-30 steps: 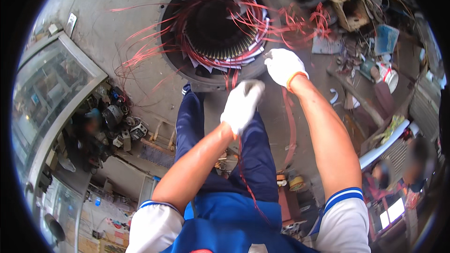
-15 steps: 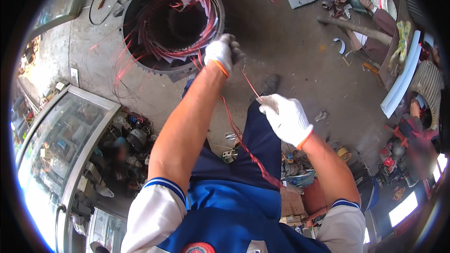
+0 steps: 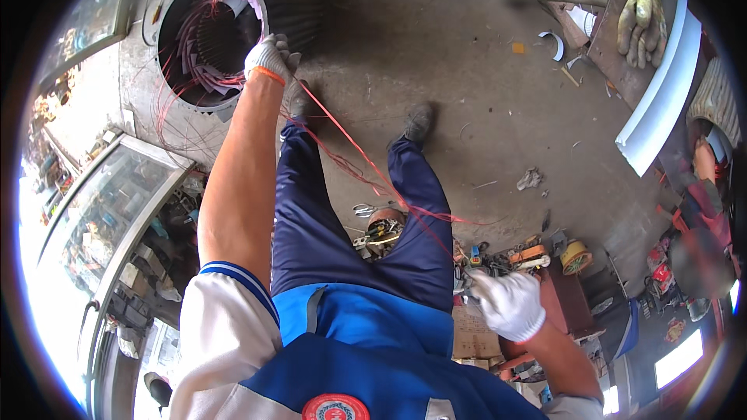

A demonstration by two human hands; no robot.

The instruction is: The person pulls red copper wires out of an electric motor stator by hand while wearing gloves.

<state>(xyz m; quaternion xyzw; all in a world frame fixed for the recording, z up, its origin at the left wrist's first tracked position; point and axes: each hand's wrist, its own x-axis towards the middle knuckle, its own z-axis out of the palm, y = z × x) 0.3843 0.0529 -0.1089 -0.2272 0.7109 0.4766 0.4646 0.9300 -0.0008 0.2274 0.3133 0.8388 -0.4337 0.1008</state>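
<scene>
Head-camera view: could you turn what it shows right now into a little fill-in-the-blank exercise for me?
1. The round housing stands on the person's ____ side.
2. The loose wire strands passing in front of the trousers are ____ in colour.
3. The glove on the left grip has a cuff band coloured ____.
4. The right grip is ____ from the housing than the left one.

Missing words: left; red; orange; farther.

Glare whitens the left edge of the cabinet (image 3: pixel 117 194); a window (image 3: pixel 679 359) glows beyond the floor's (image 3: pixel 467 93) near right corner. The ring (image 3: pixel 222 40) is dim inside, the right fingers (image 3: pixel 485 286) blurred, edges fisheye-bent.
</scene>
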